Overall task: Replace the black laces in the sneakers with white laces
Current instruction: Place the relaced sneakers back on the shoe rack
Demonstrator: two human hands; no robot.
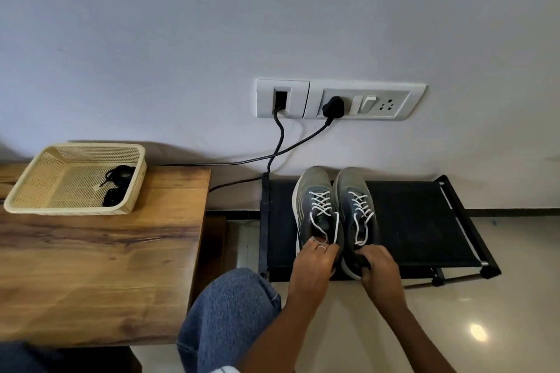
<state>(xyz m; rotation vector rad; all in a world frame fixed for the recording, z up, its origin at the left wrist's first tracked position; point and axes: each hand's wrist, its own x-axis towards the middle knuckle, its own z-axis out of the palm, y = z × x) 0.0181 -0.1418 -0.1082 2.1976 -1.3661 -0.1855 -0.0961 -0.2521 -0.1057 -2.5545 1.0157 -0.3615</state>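
Two grey sneakers stand side by side on a low black rack (418, 221), toes against the wall. Both carry white laces: the left sneaker (312, 188) and the right sneaker (353, 185). My left hand (313, 271) grips the heel of the left sneaker, fingers curled over its collar. My right hand (378, 269) grips the heel of the right sneaker. The black laces (116, 185) lie bundled in a cream mesh basket (45, 166) on the wooden table.
The wooden table (100, 266) fills the left side, basket at its far corner. A wall socket panel (339, 100) has two black cables (278, 145) running down behind the table and rack. My knee in blue jeans (227, 312) is between table and rack. Glossy floor tiles lie to the right.
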